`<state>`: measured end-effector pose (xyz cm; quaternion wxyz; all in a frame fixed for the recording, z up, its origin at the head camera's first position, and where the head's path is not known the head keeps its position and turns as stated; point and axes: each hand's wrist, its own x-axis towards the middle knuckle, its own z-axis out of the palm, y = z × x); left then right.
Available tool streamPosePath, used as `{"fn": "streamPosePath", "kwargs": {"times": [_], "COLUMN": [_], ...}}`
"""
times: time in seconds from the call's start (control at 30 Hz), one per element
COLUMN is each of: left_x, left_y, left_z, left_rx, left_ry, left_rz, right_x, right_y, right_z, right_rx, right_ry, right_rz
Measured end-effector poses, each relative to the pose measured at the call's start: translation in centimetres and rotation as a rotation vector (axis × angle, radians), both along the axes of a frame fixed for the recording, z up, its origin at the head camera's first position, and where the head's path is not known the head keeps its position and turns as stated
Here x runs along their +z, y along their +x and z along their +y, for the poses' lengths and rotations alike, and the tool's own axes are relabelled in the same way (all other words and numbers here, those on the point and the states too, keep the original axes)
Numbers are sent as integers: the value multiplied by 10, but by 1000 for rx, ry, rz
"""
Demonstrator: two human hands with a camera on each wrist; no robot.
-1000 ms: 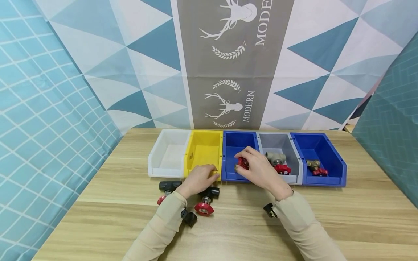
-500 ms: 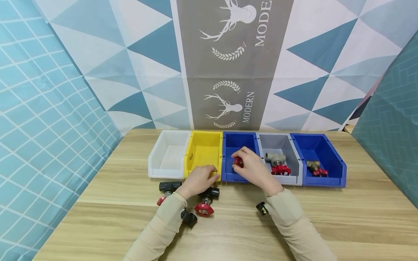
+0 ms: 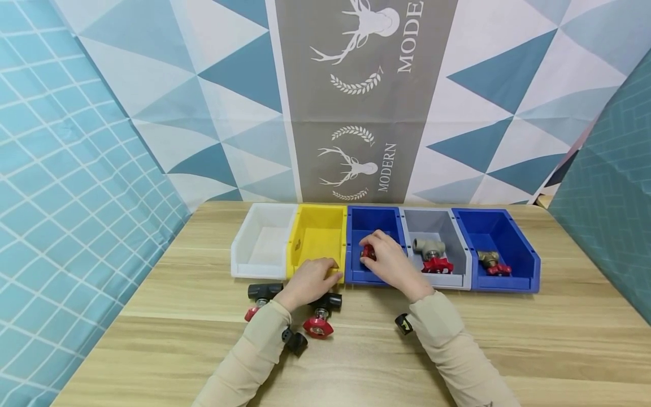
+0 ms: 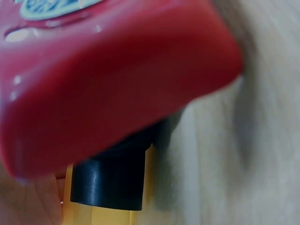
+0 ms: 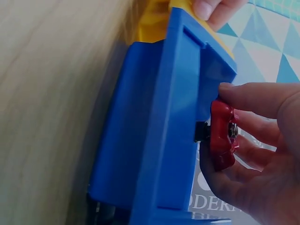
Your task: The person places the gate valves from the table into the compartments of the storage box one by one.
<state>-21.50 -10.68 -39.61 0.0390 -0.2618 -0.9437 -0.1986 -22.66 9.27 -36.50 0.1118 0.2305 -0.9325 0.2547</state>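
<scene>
My right hand (image 3: pixel 394 263) pinches the red handwheel of a valve (image 5: pixel 222 136) between thumb and fingers, over the front part of the middle blue bin (image 3: pixel 360 219). A short dark stem shows beside the wheel in the right wrist view; the rest of the valve is hidden. At the front lip of the yellow bin (image 3: pixel 317 240), my left hand (image 3: pixel 309 281) grips with its thumb and fingers. Under and beside the left wrist lie two black-bodied valves, one with a red wheel (image 3: pixel 318 326) turned up, the other valve (image 3: pixel 261 291) partly covered.
A white bin (image 3: pixel 264 240) stands at the left end of the row. The grey bin (image 3: pixel 460 280) holds a grey valve (image 3: pixel 431 249) with a red wheel. In the right blue bin (image 3: pixel 531 277) lies a brass valve (image 3: pixel 489 260). A patterned cloth hangs behind the wooden table.
My right hand has moved slightly left and lower within the middle blue bin, carrying the red-wheeled valve. The left hand has stayed put on the yellow bin.
</scene>
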Motion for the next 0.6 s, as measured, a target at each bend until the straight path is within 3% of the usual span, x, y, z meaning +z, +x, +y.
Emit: {"fn": "streamPosePath", "kwargs": {"times": [0.6], "left_x": [1], "left_y": [-1], "left_z": [1], "left_rx": [32], "left_ry": [-25], "left_rz": [-32], "right_x": [-12], "right_y": [-8], "right_z": [-2], "right_rx": [8], "right_ry": [43], "right_rz": [21]}}
